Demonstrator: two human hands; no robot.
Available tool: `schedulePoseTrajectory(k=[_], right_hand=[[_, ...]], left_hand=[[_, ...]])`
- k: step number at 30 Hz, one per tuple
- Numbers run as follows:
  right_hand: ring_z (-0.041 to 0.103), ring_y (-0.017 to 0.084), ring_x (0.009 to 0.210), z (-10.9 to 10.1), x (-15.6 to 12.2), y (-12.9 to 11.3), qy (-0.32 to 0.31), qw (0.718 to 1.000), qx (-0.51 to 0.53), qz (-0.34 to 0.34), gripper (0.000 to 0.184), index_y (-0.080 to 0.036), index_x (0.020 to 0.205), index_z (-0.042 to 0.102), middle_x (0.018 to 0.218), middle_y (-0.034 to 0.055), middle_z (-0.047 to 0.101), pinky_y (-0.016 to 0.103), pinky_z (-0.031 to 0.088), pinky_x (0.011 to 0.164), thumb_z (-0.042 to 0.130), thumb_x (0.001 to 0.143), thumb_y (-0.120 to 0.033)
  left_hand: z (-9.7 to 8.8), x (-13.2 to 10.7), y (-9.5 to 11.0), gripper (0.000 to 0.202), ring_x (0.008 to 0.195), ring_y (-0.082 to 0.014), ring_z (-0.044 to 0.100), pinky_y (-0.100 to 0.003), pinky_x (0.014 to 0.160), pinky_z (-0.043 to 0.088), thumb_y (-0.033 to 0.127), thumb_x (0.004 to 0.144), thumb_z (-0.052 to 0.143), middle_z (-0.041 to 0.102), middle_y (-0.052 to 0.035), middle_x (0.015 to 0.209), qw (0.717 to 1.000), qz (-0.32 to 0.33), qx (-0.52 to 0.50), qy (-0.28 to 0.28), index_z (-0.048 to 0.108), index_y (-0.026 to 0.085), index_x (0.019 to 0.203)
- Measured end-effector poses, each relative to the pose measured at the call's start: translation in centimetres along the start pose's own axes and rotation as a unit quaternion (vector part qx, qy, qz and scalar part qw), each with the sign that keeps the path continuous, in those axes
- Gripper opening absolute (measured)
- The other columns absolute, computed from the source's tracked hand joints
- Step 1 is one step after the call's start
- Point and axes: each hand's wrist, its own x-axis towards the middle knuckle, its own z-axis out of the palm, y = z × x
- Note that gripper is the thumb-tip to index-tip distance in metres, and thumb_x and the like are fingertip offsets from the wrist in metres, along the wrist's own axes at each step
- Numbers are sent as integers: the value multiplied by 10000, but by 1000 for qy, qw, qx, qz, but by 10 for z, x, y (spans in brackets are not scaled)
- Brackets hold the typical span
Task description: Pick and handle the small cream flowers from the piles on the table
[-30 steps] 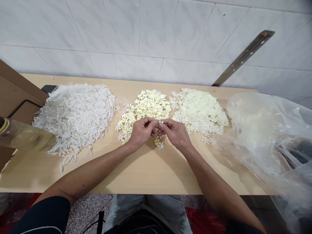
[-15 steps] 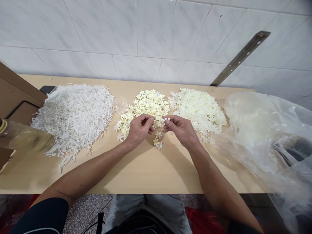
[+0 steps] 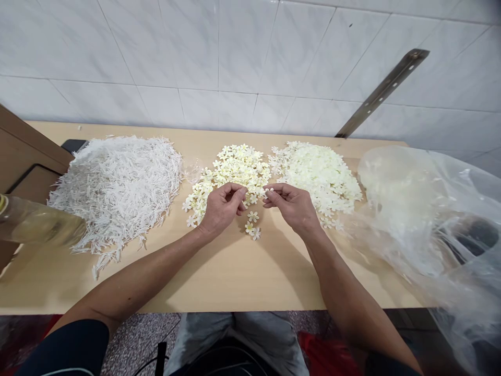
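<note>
My right hand (image 3: 291, 205) pinches a small white artificial flower (image 3: 269, 191) between thumb and forefinger. Facing it, my left hand (image 3: 224, 207) is closed in a pinch, and what its fingertips hold, if anything, is too small to make out. Both hands hover near the front of a middle pile of cream flowers with yellow centres (image 3: 238, 164). Between and below the hands, a few loose flowers (image 3: 252, 227) lie on the table. Paler flowers form another pile (image 3: 319, 175) beyond my right hand.
A large heap of thin white sticks (image 3: 121, 188) lies at left, beside a clear bottle (image 3: 43, 222) and a cardboard box (image 3: 23, 162). Clear plastic bags (image 3: 415, 209) cover the right end of the table (image 3: 230, 287). A metal strip (image 3: 381, 94) leans on the tiled wall.
My right hand has turned slightly, tilting the flower in its fingertips. The left hand stays nearly in place, and the view has shifted a little.
</note>
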Motion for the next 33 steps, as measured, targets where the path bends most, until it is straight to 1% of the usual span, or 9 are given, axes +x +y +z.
schedulePoseTrajectory(k=[2, 7, 13, 16, 19, 22, 26, 29, 33], right_hand=[[760, 219, 736, -1, 1, 2, -4, 1000, -11, 2, 482, -200, 1088, 776, 809, 35, 761, 394, 658, 773, 837, 812, -591], [721, 197, 613, -4, -1, -4, -21, 998, -56, 28, 481, -185, 853, 726, 710, 47, 733, 337, 627, 636, 786, 831, -661], [687, 186, 546, 0, -5, -14, -6, 995, -91, 48, 517, -197, 781, 658, 631, 41, 701, 299, 577, 538, 736, 853, -703], [722, 206, 599, 3, -5, -12, -18, 997, -67, 25, 471, -195, 855, 704, 678, 44, 732, 333, 611, 618, 760, 855, -662], [767, 231, 694, 5, -5, -8, -41, 998, -39, -9, 444, -206, 1035, 763, 791, 47, 775, 379, 633, 733, 785, 856, -612], [782, 244, 738, 7, -7, -5, -44, 996, -76, -26, 433, -228, 1148, 765, 833, 43, 784, 383, 626, 743, 769, 887, -573], [774, 242, 711, 11, -13, -5, -48, 988, -142, -35, 362, -228, 984, 763, 783, 44, 778, 361, 616, 680, 718, 927, -582], [762, 238, 658, 13, -15, -9, -46, 986, -162, -17, 406, -227, 840, 737, 701, 42, 760, 346, 606, 630, 697, 928, -621], [748, 225, 621, 14, -15, -13, -8, 991, -135, 1, 421, -218, 830, 736, 684, 41, 748, 337, 605, 611, 709, 915, -630]], left_hand=[[0, 0, 0, 342, 571, -110, 642, -228, 536, 557, 504, 911, 732, 675, -12, 719, 1000, -2, 0, -1, 703, 163, 909], [0, -1, 1, 337, 571, -115, 644, -232, 535, 559, 500, 918, 726, 665, -10, 701, 1000, 4, 3, -5, 704, 163, 907], [1, -1, 1, 347, 582, -119, 651, -232, 529, 562, 514, 910, 731, 685, -20, 735, 1000, 1, 5, -15, 710, 168, 924], [1, -2, 2, 326, 571, -117, 642, -231, 553, 570, 494, 926, 720, 683, -17, 689, 999, -2, 22, -28, 717, 168, 936], [0, -3, 2, 314, 578, -124, 649, -236, 573, 580, 480, 937, 711, 680, -16, 664, 999, -3, 33, -35, 726, 167, 958], [0, -3, 1, 335, 609, -138, 683, -244, 584, 592, 482, 918, 737, 700, -21, 702, 998, -11, 33, -52, 734, 170, 1043], [1, -2, -2, 354, 630, -142, 704, -243, 588, 594, 489, 914, 741, 707, -27, 737, 998, -13, 29, -60, 734, 169, 1063], [1, -2, -4, 351, 641, -147, 706, -247, 584, 593, 495, 919, 732, 710, -35, 746, 998, -8, 27, -58, 734, 165, 1037], [2, -2, -3, 356, 616, -146, 700, -259, 584, 595, 495, 929, 720, 704, -41, 722, 995, -40, -1, -94, 727, 152, 1024]])
